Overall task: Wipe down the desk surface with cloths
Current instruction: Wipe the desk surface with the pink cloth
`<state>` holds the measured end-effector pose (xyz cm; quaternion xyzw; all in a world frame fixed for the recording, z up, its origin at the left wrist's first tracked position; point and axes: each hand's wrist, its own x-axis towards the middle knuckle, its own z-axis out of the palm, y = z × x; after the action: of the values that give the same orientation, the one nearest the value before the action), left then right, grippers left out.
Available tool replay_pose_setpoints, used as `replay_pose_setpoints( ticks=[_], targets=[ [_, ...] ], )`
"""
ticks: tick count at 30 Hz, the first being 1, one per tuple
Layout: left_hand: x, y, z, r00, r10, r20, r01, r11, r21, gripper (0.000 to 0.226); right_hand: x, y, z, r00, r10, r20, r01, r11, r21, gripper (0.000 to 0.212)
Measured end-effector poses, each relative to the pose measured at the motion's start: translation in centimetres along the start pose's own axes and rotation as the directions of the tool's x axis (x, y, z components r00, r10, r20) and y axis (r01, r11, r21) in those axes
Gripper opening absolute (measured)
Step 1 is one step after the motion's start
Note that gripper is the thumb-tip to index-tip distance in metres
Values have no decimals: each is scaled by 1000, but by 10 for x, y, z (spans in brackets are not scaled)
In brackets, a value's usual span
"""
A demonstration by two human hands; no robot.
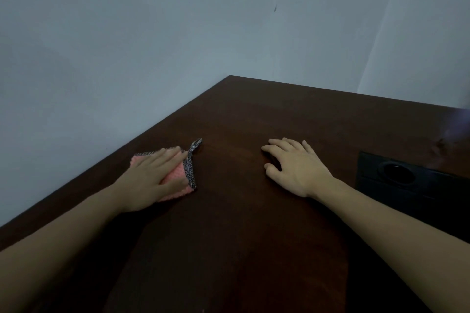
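Pink knitted cloth with checked trim (pixel 178 175) lies soft and light under your flat left hand (pixel 152 180) near the dark wooden table's (pixel 241 236) left edge; press its middle. Your right hand (pixel 295 168) rests empty, fingers loosely spread.

One pink cloth (pixel 178 177), one brown desk (pixel 254 223), two hands, left hand (pixel 150 180), right hand (pixel 292 168), one black socket panel (pixel 396 175)

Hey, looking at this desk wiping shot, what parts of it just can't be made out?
Head view only:
- Most of the pink cloth: covered by the left hand pressing on it.
- Anything under the right hand: its palm hides the desk there; no second cloth shows.
- The black panel with a round recess: too dark to identify, cut off by the right edge.
- A pale blur at the right edge: unidentifiable.
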<state>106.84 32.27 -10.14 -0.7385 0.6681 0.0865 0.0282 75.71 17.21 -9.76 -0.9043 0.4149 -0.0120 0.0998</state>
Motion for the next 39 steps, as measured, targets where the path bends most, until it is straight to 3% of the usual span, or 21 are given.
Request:
replay_pose_setpoints(
  ticks=[6,12,16,19,23,28,31,34,39],
  targets=[
    [57,-10,-7,984,-171,-43,169,985,-34,129,4,3,2,1000,-15,-23,15,1000,-1,59],
    [93,18,-11,965,-259,-46,258,966,-18,85,3,5,3,998,-34,-54,37,998,47,53],
    [57,64,-10,990,-135,-32,136,991,15,80,-11,5,-4,970,-164,-179,177,982,59,40],
    [19,99,-4,1000,28,-2,-28,998,55,93,-27,7,-13,966,-207,-154,205,978,-31,39],
    [-18,105,6,990,142,21,-143,989,39,105,-56,26,-23,988,-127,-88,117,987,-106,45],
    [-5,108,1,998,59,35,-60,998,20,126,-85,71,-25,997,61,-51,-66,992,-106,50],
    [19,116,-4,999,-38,27,37,999,16,109,-92,86,-15,984,177,22,-176,984,-31,55],
    [50,126,-9,993,-119,-2,119,993,14,88,-91,90,-8,982,189,7,-189,982,6,58],
    [81,149,-11,984,-178,-4,178,984,-17,85,-90,91,-9,984,179,-4,-179,984,13,57]
  ],
)
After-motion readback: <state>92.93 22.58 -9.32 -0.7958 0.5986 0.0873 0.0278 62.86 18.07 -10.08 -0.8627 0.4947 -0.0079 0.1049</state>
